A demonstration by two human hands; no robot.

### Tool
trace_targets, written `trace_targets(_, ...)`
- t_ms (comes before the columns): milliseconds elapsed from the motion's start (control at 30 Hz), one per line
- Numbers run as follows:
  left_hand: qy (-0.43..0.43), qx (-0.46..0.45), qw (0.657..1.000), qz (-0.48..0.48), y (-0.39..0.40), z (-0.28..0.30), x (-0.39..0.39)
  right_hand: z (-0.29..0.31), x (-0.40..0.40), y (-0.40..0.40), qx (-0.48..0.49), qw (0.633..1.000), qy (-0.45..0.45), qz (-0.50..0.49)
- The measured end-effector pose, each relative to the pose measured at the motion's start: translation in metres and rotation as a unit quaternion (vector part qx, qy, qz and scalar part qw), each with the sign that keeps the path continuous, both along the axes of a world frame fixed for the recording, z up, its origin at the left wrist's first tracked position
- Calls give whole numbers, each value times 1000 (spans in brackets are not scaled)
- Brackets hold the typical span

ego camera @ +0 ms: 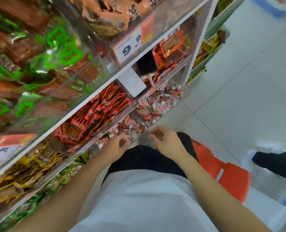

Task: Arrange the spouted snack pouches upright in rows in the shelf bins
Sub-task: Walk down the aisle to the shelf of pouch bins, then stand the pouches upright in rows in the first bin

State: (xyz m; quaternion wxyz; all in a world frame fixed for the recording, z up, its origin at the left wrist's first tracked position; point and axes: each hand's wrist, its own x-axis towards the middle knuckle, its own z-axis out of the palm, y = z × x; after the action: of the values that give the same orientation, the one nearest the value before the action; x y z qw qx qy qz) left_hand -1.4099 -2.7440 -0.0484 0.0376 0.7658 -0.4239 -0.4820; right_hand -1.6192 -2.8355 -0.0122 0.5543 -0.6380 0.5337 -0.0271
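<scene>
Now, left hand: the left hand [118, 145] hangs at the near edge of a low bin, fingers loosely curled, holding nothing that shows.
Right hand: the right hand [162, 139] hovers just right of it, fingers bent; something small may be pinched at the fingertips, but blur makes it impossible to tell.
Low bin: the clear bin [135, 137] under both hands holds small red, white and green packets [130, 125] in a loose heap.
Orange packs: flat orange packs [102, 111] stand on edge in rows on the shelf above, farther left.
Price tag: a white tag [128, 46] sits on an upper shelf edge.
Stool: an orange stool [229, 178] stands on the floor at right.
</scene>
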Motion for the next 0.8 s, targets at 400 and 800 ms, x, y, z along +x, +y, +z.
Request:
trace_targets(400, -24, 175, 874, 453, 52, -101, -32, -131, 52, -90, 34, 884, 60, 463)
trace_targets(800, -209, -56, 877, 430, 99, -227, -15, -254, 128, -2, -113, 794, -51, 595)
